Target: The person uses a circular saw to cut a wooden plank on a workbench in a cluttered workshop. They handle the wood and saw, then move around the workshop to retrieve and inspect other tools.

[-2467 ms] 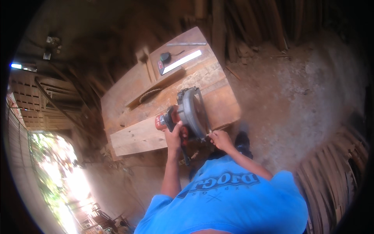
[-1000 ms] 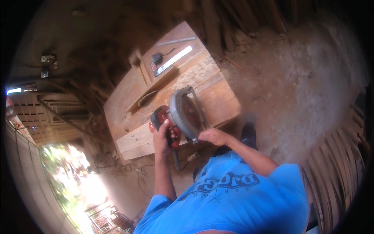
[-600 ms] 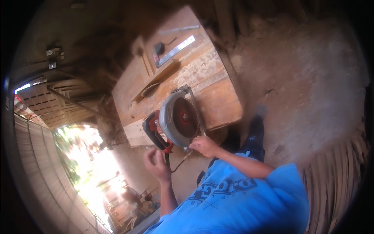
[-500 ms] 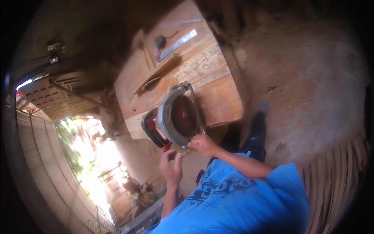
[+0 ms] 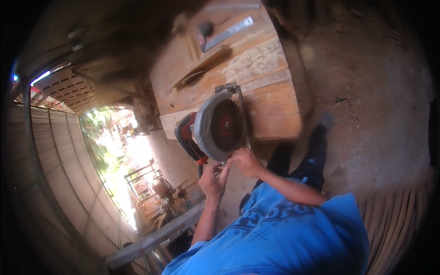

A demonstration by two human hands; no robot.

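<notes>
A circular saw with a grey guard, black-and-red handle and round toothed blade rests tipped on its side at the near edge of the wooden worktable. Its metal base plate stands along the right of the blade. My right hand has its fingers closed around the near end of that base plate. Just below the handle, my left hand is raised close to the right one. Its thumb and fingers come together by a small metal part at the saw's near end; what they pinch is too small to make out.
Farther up the table lie a metal square, a dark tape measure and a narrow wooden board. Sawdust covers part of the top. Thin wooden strips stand at the lower right. A long beam runs at lower left.
My left hand has come up and closer to the right hand, its thumb and fingers drawing in at the saw's near end. The whole scene has shifted rightward in view.
</notes>
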